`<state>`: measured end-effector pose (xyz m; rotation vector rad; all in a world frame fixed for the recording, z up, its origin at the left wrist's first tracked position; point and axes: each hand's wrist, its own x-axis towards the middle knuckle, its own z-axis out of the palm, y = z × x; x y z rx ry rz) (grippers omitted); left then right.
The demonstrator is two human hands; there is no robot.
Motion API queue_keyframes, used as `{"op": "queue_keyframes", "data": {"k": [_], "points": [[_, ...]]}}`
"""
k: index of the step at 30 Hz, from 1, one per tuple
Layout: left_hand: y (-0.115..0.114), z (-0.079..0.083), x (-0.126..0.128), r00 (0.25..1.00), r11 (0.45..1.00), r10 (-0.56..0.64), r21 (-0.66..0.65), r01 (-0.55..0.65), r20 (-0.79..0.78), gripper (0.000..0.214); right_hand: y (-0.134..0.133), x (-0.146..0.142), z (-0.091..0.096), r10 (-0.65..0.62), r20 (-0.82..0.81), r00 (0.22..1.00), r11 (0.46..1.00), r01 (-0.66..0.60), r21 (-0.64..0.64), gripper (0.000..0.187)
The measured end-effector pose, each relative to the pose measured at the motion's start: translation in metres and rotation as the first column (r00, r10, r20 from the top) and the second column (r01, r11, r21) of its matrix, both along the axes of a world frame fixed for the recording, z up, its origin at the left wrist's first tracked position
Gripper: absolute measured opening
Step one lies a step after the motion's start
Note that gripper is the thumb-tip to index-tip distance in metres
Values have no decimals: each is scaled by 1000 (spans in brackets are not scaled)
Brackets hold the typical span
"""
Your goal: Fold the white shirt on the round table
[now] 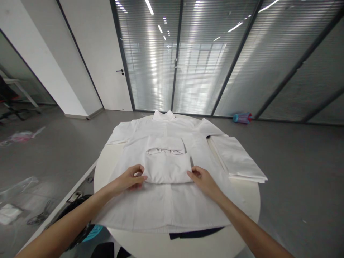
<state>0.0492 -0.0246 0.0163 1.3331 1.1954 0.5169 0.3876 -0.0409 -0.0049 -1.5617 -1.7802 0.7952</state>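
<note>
A white shirt [129, 211] with a stand-up collar lies spread on the round table, its collar pointing away from me and its sleeves out to the sides. On its middle rests a folded white cloth [168, 166] with a gathered, wrinkled opening near its far part. At the near left corner of this cloth, my left hand [135, 177] has thumb and fingers closed on the edge. My right hand [201, 179] pinches the near right corner between thumb and forefinger. The fingertips under the cloth are partly hidden.
A stack of folded white fabric [239, 157] overhangs the right edge of the round white table [139, 242]. Dark fabric [197, 233] shows beneath the shirt's hem. A blue basket [92, 232] with a black bag stands below left. Plastic wrapping [20, 188] lies on the floor.
</note>
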Motion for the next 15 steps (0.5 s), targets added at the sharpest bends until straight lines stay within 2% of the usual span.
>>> {"op": "queue_keyframes", "data": {"k": [3,5,8,12,15], "points": [[4,-1,10,984,983,158,-108,-149,85,86,5,-3,-3,-19,-159,987,999,11,-47,33],[7,-1,12,976,973,199,-141,-185,91,102,5,-3,-5,-47,-198,979,997,34,-71,32],[11,-2,7,983,980,135,-161,-115,122,109,3,-2,-6,-74,-186,980,993,56,-99,44],[16,0,-4,988,981,-10,-191,40,153,114,2,-1,-7,-36,-99,994,997,29,-74,56],[25,4,-4,997,975,-14,-220,30,72,110,10,-3,-5,-42,-80,996,993,33,-113,58]]}}
